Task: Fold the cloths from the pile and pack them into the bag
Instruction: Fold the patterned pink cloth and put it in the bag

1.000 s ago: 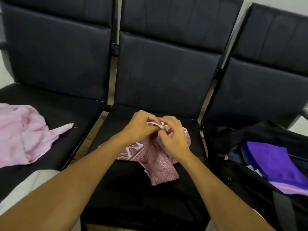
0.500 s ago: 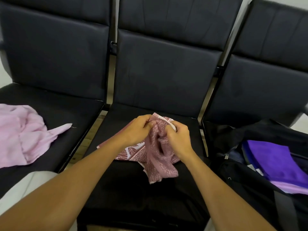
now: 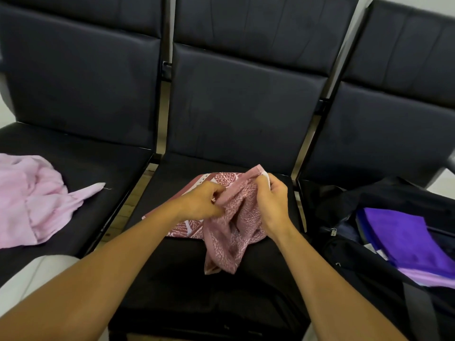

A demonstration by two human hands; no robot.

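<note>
Both hands are gripping the patterned pink cloth (image 3: 231, 225) on the middle seat (image 3: 187, 286): left hand (image 3: 204, 203), right hand (image 3: 272, 205). I'd find two corners and pull it flat first; bag (image 3: 369, 264) is at 3 o'clock.

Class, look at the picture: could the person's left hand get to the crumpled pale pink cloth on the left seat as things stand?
Probably yes, but not straight away: the left hand grips the patterned dusty-pink cloth. Nothing lies between it and the crumpled pale pink cloth.

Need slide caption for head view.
Both hands, left hand and right hand, grip patterned pink cloth on middle seat.
</note>
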